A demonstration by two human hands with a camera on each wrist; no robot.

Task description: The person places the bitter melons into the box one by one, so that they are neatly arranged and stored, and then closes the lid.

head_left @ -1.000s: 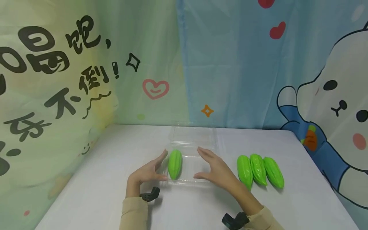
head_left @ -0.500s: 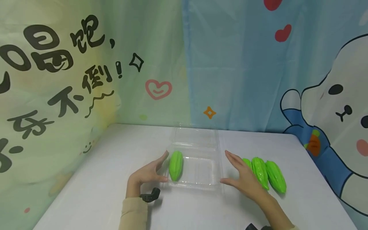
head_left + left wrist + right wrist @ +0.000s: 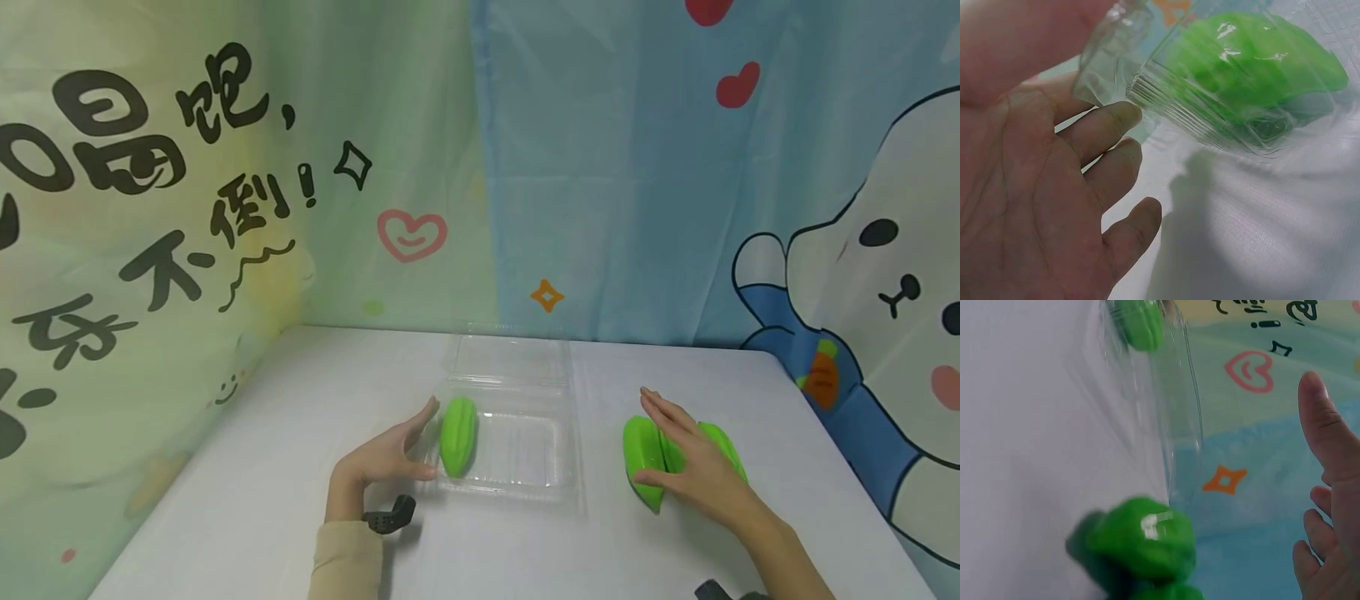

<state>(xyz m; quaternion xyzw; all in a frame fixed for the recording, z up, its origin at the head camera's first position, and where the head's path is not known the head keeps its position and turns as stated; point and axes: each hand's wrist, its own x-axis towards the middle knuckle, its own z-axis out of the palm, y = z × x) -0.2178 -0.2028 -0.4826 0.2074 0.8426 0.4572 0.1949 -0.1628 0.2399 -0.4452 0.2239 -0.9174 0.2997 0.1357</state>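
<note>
Fingers of the right hand stand apart from its thumb, over the ridged green pieces on the white table; I cannot confirm contact. On my head feed, the left hand has thumb and fingers spread at the left edge of the clear container. One green piece lies inside, along the left wall.

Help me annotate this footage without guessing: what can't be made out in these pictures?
Head view: middle and rightmost glossy, green ridged pods, partly hidden by the bare right hand.
Head view: black right-wrist device, cut off by the bottom edge.
Left wrist view: uppermost digit of the bare left hand, cut off by the top edge.
Right wrist view: nearest pod, blurred.
</note>
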